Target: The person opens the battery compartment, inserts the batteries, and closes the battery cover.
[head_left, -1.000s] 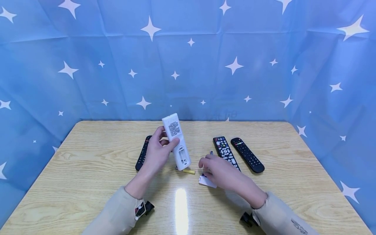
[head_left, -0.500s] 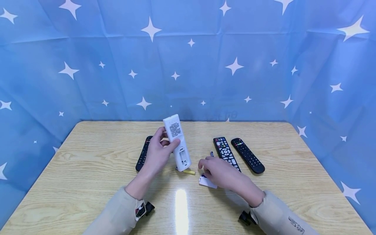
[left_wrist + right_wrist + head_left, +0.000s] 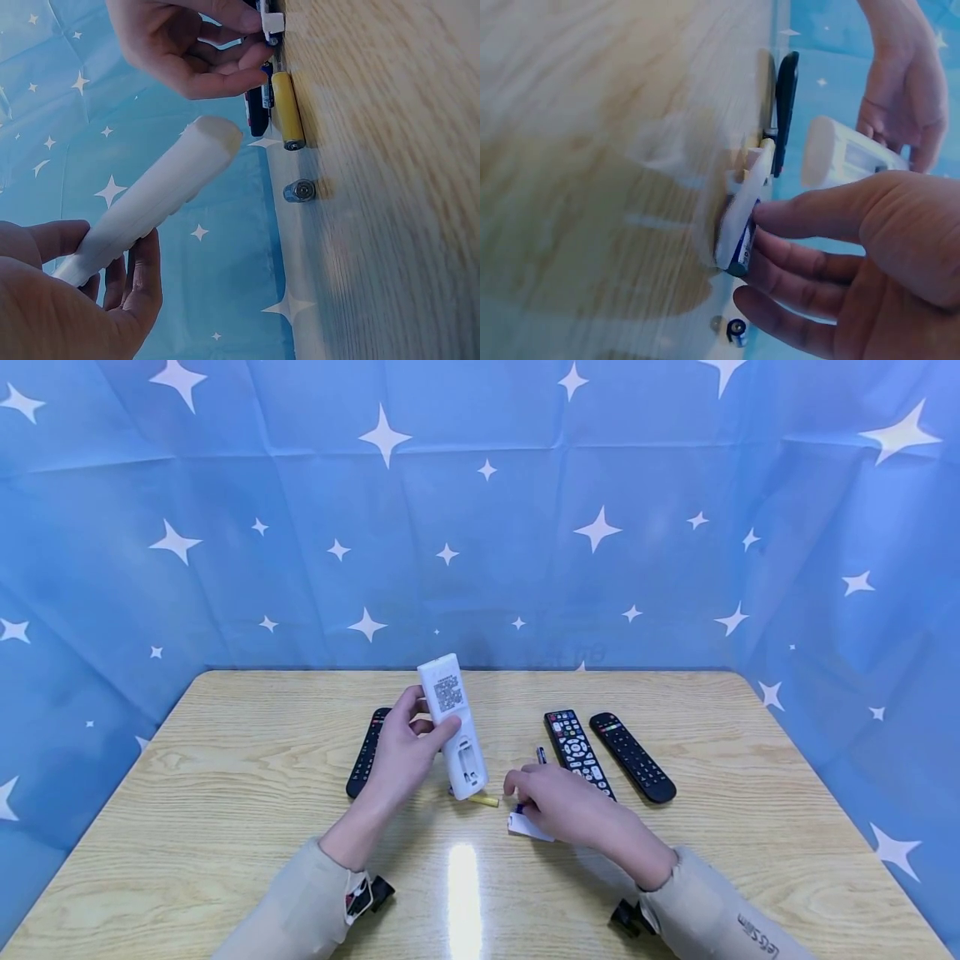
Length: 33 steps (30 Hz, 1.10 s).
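My left hand (image 3: 401, 752) grips a white remote control (image 3: 455, 727) above the table, its back turned toward me. The battery compartment (image 3: 468, 762) in its lower half is uncovered, with no battery in it. My right hand (image 3: 566, 802) is low over the table, its thumb and fingertips pinching a dark blue battery (image 3: 742, 253) beside a white battery cover (image 3: 529, 827). Most of that battery is hidden by the hand in the head view. A yellow battery (image 3: 483, 800) lies below the remote. Another battery (image 3: 300, 190) is seen end-on in the left wrist view.
A black remote (image 3: 366, 756) lies behind my left hand, partly covered. To the right lie a black remote with white buttons (image 3: 576, 747) and a slimmer black one (image 3: 633, 758). A battery (image 3: 541, 755) sits just beyond my right hand. A starry blue curtain (image 3: 480, 585) hangs behind the table.
My right fingertips have shifted slightly left and down, around the dark blue battery by the cover. The white remote has dipped a little in my left hand.
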Each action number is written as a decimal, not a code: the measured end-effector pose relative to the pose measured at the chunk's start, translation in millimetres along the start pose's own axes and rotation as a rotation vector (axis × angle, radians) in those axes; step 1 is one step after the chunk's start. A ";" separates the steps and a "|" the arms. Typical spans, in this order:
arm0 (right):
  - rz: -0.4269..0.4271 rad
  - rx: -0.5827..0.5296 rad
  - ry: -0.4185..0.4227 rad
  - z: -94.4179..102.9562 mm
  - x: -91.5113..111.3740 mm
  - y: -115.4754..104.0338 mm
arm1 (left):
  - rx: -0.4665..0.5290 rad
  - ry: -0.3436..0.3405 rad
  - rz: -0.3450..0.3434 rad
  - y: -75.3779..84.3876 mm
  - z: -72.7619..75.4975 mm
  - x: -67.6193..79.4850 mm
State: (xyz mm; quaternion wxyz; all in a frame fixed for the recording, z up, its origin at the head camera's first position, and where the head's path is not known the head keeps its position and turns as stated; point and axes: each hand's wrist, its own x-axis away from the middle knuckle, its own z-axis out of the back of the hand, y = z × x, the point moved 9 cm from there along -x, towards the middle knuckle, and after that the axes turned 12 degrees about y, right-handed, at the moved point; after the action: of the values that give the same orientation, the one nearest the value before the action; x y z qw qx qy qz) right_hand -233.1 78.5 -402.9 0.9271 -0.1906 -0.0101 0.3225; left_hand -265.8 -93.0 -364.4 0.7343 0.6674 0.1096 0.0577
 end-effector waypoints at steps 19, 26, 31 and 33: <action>0.039 0.007 0.033 6.2 -2.6 1.4 | 0.002 -0.008 -0.002 2.5 -3.1 -0.3; 0.100 -0.054 0.192 25.8 -5.4 -9.4 | 0.009 -0.015 0.002 3.4 -4.4 0.1; 0.118 -0.109 0.322 42.9 -5.1 -16.9 | 0.017 -0.019 0.004 3.0 -5.3 0.0; 0.125 -0.133 0.375 49.5 -5.0 -19.2 | 0.018 -0.019 0.002 3.0 -5.4 0.3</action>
State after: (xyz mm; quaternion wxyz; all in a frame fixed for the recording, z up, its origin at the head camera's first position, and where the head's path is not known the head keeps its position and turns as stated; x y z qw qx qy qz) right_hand -232.6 78.8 -349.6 0.8764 -0.3083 0.1535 0.3367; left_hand -266.6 -87.4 -361.9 0.7294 0.6745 0.1025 0.0511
